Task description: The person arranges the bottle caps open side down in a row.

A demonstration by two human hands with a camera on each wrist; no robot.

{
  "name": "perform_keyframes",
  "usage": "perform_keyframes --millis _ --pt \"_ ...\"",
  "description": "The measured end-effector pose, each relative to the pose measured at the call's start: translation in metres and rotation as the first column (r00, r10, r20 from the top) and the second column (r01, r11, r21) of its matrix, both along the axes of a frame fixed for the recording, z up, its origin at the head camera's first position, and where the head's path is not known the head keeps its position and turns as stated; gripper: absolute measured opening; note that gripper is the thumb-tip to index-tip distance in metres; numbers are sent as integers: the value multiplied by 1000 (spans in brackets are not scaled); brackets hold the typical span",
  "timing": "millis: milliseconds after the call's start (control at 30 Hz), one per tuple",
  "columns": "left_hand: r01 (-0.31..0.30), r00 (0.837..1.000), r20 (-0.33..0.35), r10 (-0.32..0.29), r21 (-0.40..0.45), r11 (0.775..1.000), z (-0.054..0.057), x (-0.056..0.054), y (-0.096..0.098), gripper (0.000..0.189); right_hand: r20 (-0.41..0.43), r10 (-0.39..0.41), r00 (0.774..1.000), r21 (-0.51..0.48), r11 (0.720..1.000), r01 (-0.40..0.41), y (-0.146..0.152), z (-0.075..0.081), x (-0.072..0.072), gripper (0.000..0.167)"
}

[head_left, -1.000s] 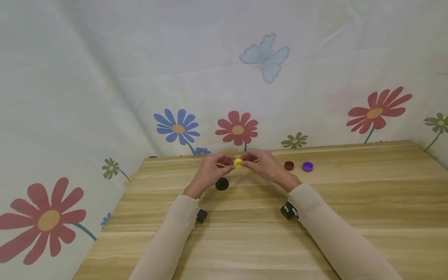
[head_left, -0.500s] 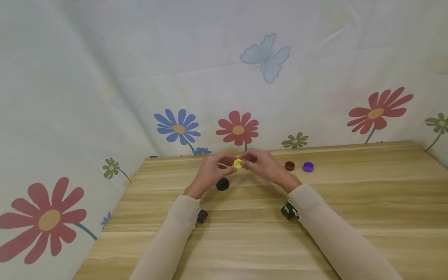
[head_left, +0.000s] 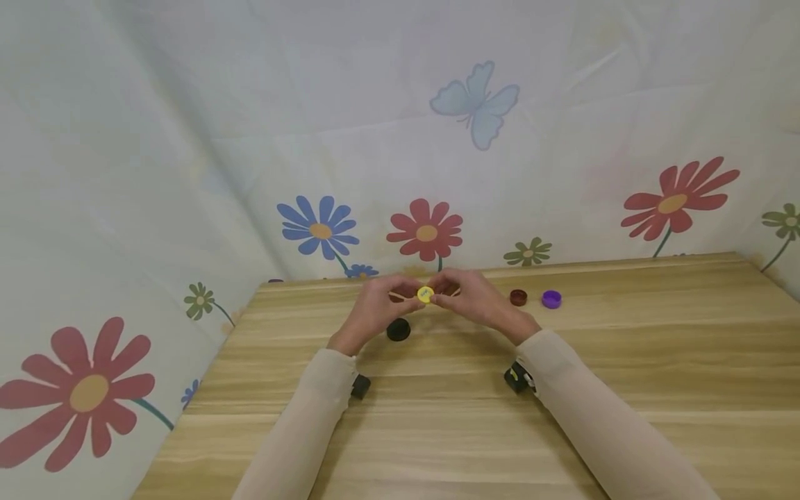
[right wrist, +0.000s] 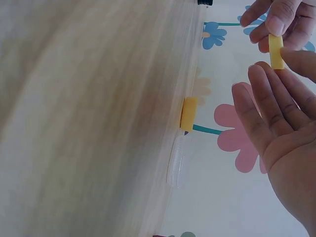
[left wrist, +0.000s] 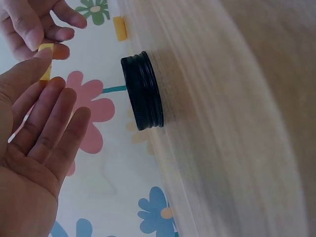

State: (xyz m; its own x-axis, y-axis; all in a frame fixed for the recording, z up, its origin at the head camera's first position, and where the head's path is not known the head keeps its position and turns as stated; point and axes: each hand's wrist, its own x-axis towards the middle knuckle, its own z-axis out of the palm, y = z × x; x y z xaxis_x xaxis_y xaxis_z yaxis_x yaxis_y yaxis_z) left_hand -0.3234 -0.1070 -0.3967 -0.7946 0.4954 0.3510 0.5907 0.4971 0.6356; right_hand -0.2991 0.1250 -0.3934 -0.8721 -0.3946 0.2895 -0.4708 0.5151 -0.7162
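A small round yellow bottle cap (head_left: 425, 295) with dark markings on its face is up in the air between my two hands. My left hand (head_left: 379, 305) pinches one side of it by thumb and fingertips. From the other side my right hand (head_left: 469, 295) grips it in the same way. Seen edge-on in the left wrist view, the yellow cap (left wrist: 46, 62) sits at both thumbs, while the other fingers of the left hand (left wrist: 34, 143) spread out. Beneath and nearer to me, a black ribbed lid (head_left: 398, 329) lies on the table.
A dark red lid (head_left: 518, 297) and a purple lid (head_left: 551, 299) lie right of my hands on the wooden table (head_left: 437, 430). Another yellow cap (right wrist: 188, 113) and a clear ribbed lid (right wrist: 176, 163) show in the right wrist view. A flowered cloth (head_left: 350, 153) hangs behind.
The yellow cap has turned in my fingers, so its marked face now shows more fully to the head camera. Both hands stay nearly in place.
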Motion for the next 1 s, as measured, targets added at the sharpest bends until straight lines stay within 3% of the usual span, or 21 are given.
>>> perform_keyframes --millis 700,1000 --pt "52 998 -27 -54 -71 996 -1 -3 -3 24 3 37 999 33 999 -37 1 -2 -3 21" --pt "75 997 -8 -77 -142 987 1 -2 -1 20 24 52 998 75 996 -53 0 -3 -3 20"
